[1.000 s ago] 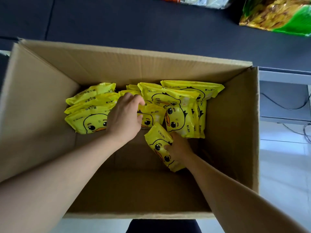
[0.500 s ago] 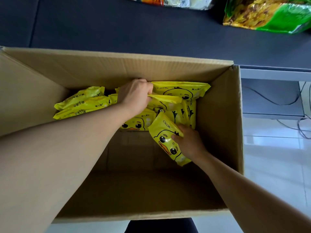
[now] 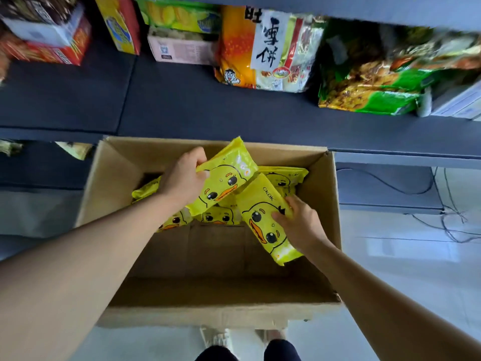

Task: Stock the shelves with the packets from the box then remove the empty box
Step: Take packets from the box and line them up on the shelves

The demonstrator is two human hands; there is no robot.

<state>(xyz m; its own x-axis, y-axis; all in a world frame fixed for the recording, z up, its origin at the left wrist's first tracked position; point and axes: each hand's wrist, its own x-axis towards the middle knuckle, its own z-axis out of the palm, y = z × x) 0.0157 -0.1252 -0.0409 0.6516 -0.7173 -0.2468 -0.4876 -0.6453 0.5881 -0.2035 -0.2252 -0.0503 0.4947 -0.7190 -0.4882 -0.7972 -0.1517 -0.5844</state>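
Note:
An open cardboard box [image 3: 329, 204] stands on the floor below a dark shelf [image 3: 182, 105]. My left hand [image 3: 183, 178] grips a yellow duck packet [image 3: 229, 175] lifted above the box's far half. My right hand [image 3: 299, 220] holds a second yellow duck packet [image 3: 263, 217], tilted with its lower end toward me. Several more yellow duck packets [image 3: 283, 177] lie along the box's far side, partly hidden under the raised ones. The near half of the box floor is bare cardboard.
Snack bags and cartons line the back of the shelf: an orange-and-white bag [image 3: 263, 48], a green bag [image 3: 369, 74], a red carton [image 3: 52, 40]. A bare strip of dark shelf runs in front of them. Cables [image 3: 447, 220] trail over the white floor at right.
Both hands have risen, each lifting a duck packet up out of the pile. My view has tilted up, so the stocked shelf now shows above the box.

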